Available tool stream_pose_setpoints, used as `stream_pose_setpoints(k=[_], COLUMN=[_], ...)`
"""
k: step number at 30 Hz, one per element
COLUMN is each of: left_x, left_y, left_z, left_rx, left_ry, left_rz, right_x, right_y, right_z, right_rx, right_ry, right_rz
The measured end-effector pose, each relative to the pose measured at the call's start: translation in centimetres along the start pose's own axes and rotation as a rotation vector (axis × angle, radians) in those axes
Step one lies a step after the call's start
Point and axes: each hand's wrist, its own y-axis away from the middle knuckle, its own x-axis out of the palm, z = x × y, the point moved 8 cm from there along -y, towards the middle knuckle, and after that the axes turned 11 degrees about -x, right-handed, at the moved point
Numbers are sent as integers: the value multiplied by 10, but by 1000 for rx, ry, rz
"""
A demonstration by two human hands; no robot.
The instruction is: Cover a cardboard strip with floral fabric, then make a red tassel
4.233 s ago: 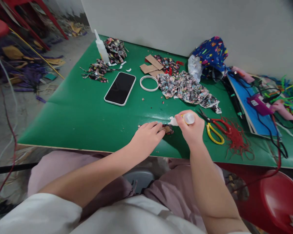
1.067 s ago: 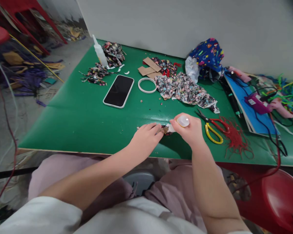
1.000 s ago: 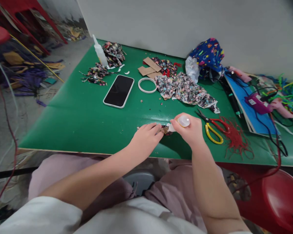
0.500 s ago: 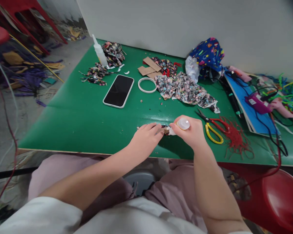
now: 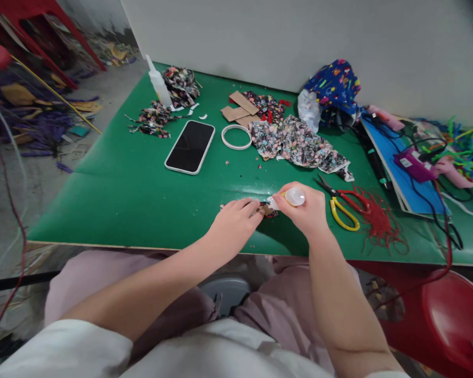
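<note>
Green surface point(image 5: 114, 205) against a pale wall point(image 5: 240, 42); near its front edge, patterned cloth piece with brown card point(image 5: 267, 211), mostly beneath left hand point(image 5: 236, 220), exposed end towards right hand point(image 5: 307, 215). Left grip: laid over the cloth piece; cannot tell whether pinching or only pressing. Right grip: wrapped around white bottle point(image 5: 295, 197), base raised, nozzle end down at the exposed card; tip contact not discernible.

Possible faults: excess squeeze, causing overflow onto surface or left hand; insufficient pressure from left hand, causing slip of the cloth piece; unsteady bottle angle, causing misplaced contents.

On the surface, beyond the hands: phone point(image 5: 189, 147), white ring point(image 5: 236, 147), cardboard pieces point(image 5: 242, 104), crumpled patterned fabric point(image 5: 299, 142). Far left: second bottle point(image 5: 160, 89) beside fabric scraps point(image 5: 153, 119). Right: open scissors point(image 5: 334, 193) beside red threads point(image 5: 382, 226). Floor point(image 5: 116, 94) at left: concrete, littered with offcuts. Below right: red stool point(image 5: 453, 310).
</note>
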Motion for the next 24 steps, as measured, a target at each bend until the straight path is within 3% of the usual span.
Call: stream_pose_setpoints(k=[4,10,24], left_x=[1,2,-1], left_y=[1,1,0], left_z=[1,0,0], left_rx=[1,0,-7], left_ry=[-6,2,7], left_rz=[-21,0,-1], right_x=[2,0,-1], right_y=[1,0,1], right_z=[0,-2,-2], right_rx=[9,15,12], right_ry=[-14,-12,-14], right_rz=[50,-15,41])
